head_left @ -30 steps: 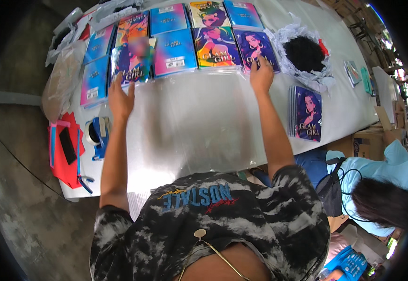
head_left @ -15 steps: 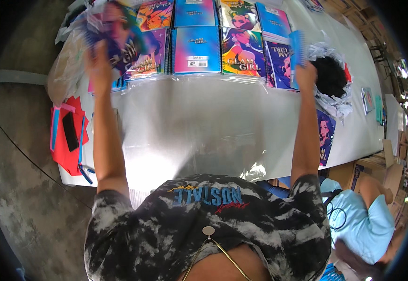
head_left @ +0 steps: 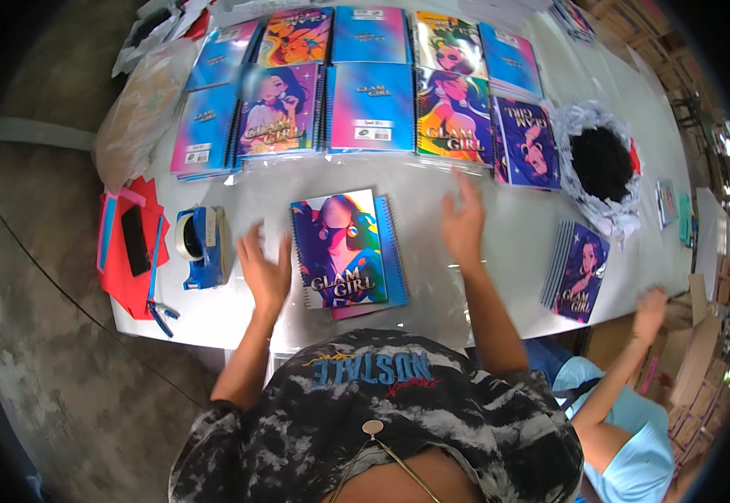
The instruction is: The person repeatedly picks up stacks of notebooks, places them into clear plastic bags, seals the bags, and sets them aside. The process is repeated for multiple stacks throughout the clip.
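A small loose pile lies on the table in front of me. On top is a spiral notebook (head_left: 341, 250) with a colourful drawn woman on its cover. Beneath it a blue notebook (head_left: 392, 243) sticks out to the right, and a pink edge peeks out at the bottom. My left hand (head_left: 267, 267) hovers just left of the pile, fingers spread and nothing in them. Right of the pile and farther from it, my right hand (head_left: 465, 225) is also empty, its fingers stretched out towards the far side.
Two rows of notebook stacks (head_left: 371, 109) line the far side. On the left are a blue tape dispenser (head_left: 205, 247) and a phone (head_left: 136, 241) on red sheets. To the right are a plastic-lined container (head_left: 601, 163) with black contents, more notebooks (head_left: 579, 272) and a co-worker's arm (head_left: 620, 369).
Both hands have come back from the far rows and let go of the notebooks they held. A small pile now lies before me. The co-worker's arm has reached up towards the table edge.
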### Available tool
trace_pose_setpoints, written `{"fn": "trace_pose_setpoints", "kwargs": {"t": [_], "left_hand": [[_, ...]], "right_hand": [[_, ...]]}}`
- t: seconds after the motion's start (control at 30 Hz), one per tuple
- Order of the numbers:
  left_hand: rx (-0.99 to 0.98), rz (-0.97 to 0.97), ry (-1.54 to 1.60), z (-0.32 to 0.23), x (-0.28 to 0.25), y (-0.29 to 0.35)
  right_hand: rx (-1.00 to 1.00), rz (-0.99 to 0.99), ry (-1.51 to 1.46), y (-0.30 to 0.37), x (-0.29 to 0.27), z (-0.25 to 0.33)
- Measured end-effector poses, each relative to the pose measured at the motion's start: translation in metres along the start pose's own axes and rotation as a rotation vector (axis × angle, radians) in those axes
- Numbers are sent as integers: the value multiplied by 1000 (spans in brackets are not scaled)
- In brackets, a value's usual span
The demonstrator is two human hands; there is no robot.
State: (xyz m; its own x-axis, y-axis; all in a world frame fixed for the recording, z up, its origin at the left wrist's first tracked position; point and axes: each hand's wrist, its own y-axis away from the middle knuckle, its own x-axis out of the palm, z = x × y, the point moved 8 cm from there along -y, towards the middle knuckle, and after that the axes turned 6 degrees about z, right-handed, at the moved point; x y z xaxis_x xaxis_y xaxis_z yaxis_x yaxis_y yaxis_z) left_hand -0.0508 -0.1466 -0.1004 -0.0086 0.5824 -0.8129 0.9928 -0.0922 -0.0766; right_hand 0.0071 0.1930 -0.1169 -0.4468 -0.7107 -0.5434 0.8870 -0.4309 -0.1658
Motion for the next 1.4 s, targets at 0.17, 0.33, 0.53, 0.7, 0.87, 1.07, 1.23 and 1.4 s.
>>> {"fn": "trace_pose_setpoints", "kwargs": {"t": [0.17,0.33,0.53,0.7,0.87,1.07,1.23,1.4], "left_hand": [[127,-124,-135,-9,8,-179],[-398,66,-509,26,40,-236],[277,-485,51,-51,-74,-211],[16,-582,900,-55,-189,-86],[-310,36,196,13,-21,23],[224,-209,-174,-10,-23,-28],[-19,-299,-652,68,-10,-190],[34,193,-615,85,8,-248]], "right_hand": [[217,-36,627,-149,29,-30],[360,342,732,-181,71,-49],[-30,83,-294,-146,-52,62],[-789,580,-70,12,32,109],[-565,606,576,83,94,26],[-277,376,334,59,48,30],[-342,409,191,61,54,67],[-286,347,147,74,38,55]]}}
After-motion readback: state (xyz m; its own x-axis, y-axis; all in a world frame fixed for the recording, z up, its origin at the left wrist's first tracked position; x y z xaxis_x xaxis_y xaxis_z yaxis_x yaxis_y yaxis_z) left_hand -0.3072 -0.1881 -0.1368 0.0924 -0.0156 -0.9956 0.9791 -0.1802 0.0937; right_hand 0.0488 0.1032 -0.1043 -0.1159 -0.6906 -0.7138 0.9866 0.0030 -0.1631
